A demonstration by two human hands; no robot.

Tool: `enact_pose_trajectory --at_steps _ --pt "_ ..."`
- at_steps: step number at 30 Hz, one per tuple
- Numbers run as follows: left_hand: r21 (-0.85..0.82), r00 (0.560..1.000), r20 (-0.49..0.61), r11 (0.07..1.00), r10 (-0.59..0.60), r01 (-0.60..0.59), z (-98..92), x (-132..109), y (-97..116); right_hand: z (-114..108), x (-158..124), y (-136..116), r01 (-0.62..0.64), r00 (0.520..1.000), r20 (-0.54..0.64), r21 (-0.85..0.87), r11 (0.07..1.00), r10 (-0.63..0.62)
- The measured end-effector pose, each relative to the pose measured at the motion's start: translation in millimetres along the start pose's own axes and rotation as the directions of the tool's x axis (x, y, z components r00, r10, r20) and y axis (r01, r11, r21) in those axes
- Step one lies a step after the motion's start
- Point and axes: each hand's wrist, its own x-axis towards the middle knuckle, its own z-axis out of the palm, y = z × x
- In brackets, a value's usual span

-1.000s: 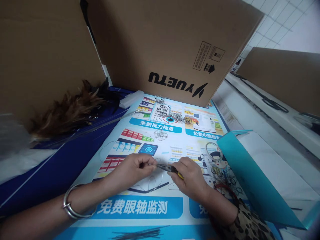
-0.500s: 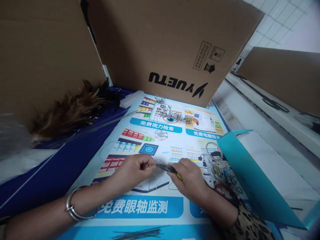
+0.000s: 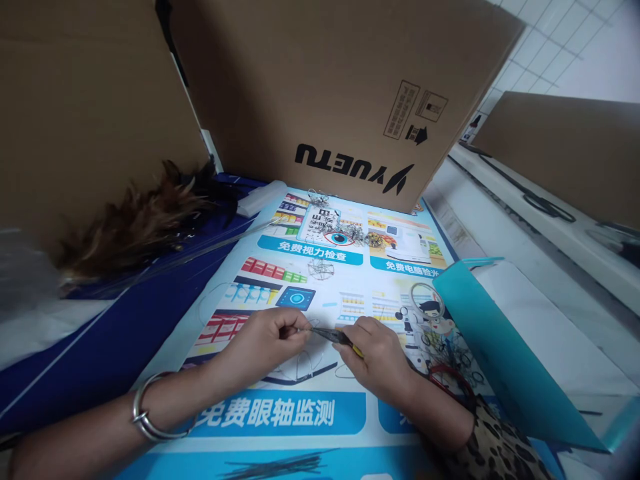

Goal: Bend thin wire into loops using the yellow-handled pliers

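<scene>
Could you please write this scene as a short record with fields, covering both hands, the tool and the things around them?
Left hand: left hand pinches something fine, probably wire, at the fingertips
Right hand: right hand grips pliers
Tool direction: tips point toward the left hand's fingertips
Left wrist: metal bangle
Near edge: thin dark rods
Beyond hands: round wire piece
Back: cardboard panel with upside-down lettering
Far left: brown feathers
Surface: printed sheet
</scene>
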Motion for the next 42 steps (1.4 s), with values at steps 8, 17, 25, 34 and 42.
enact_pose_trajectory --at_steps 8,17,25,34,42 --pt "-0.06 1.0 0.024 0.998 -0.003 0.005 0.8 1.0 -5.9 0.4 -0.5 1.3 -0.033 0.999 0.017 0.052 0.998 0.032" --pt "-0.178 0.993 0.109 0.982 -0.046 0.065 -2.6 3.7 -8.4 -6.4 4.8 2.0 -0.077 0.992 0.114 0.179 0.981 0.057" --pt "-0.29 0.997 0.046 0.954 -0.068 0.078 -6.0 4.2 -8.7 -14.5 8.7 7.1 -0.078 0.988 0.142 0.16 0.984 0.055" --pt "-0.415 0.982 -0.154 0.909 -0.113 0.04 -4.7 7.4 -15.5 -57.3 1.6 -4.6 0.19 0.92 0.376 -0.168 0.967 -0.115" --pt "-0.419 0.974 -0.2 0.908 -0.104 0.011 0.2 7.4 -18.3 -58.6 2.9 -19.9 0.162 0.901 0.433 -0.31 0.937 -0.013"
